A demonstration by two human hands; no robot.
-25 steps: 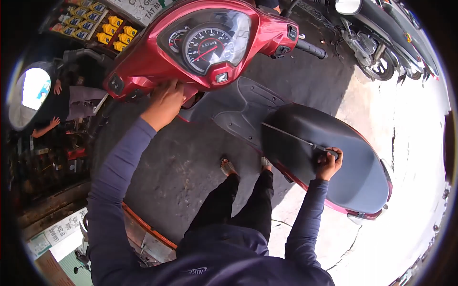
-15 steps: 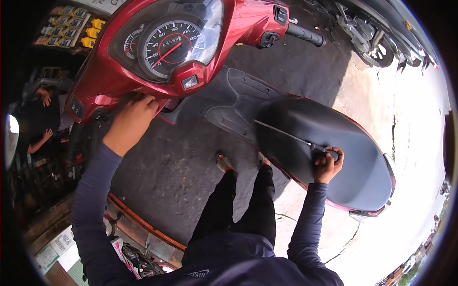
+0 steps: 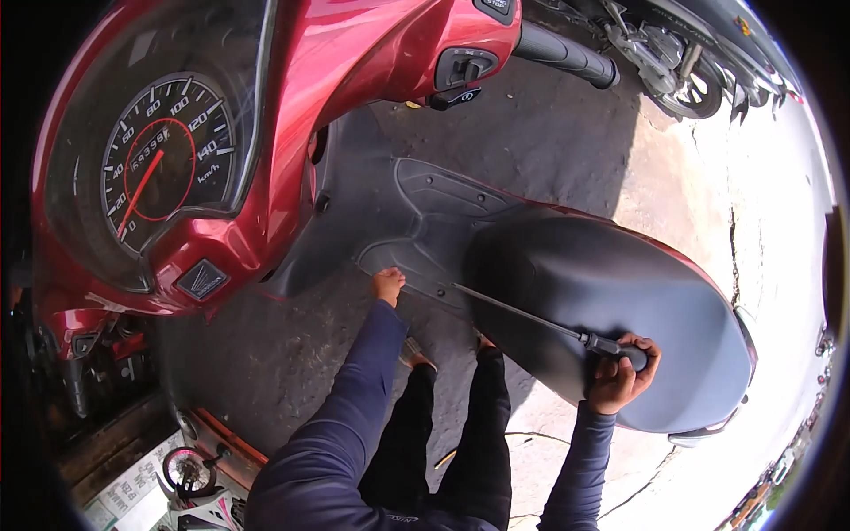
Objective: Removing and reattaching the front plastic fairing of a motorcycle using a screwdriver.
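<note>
Legs in black trousers (image 3: 478, 425) stand at the near edge, on dark ground (image 3: 301, 354). Just beyond them to the right, the right hand (image 3: 620, 379) grasps a long screwdriver (image 3: 551, 324) by its dark handle (image 3: 634, 357), fingers curled around the grip. The screwdriver lies across the view above the scooter's black seat (image 3: 611, 292), shaft pointing left toward the seat's front end; whether metal meets cover, I cannot tell.

It should be stiff and fairly light, most of its weight probably in the handle — the place to take hold. The slim shaft looks smooth, likely slippery, and its tip could mark the softer seat.

Farther left, the left hand (image 3: 389, 285) is loosely curled over the near edge of the footboard (image 3: 447, 190); whether anything small sits inside it, I cannot tell.

Open room lies over the ground between seat and legs, and on the right past the seat's rounded edge. To the left and far side, the red cowling (image 3: 301, 159) and black handlebar grip (image 3: 567, 55) crowd the space — farthest right stands a parked motorbike (image 3: 664, 57).
</note>
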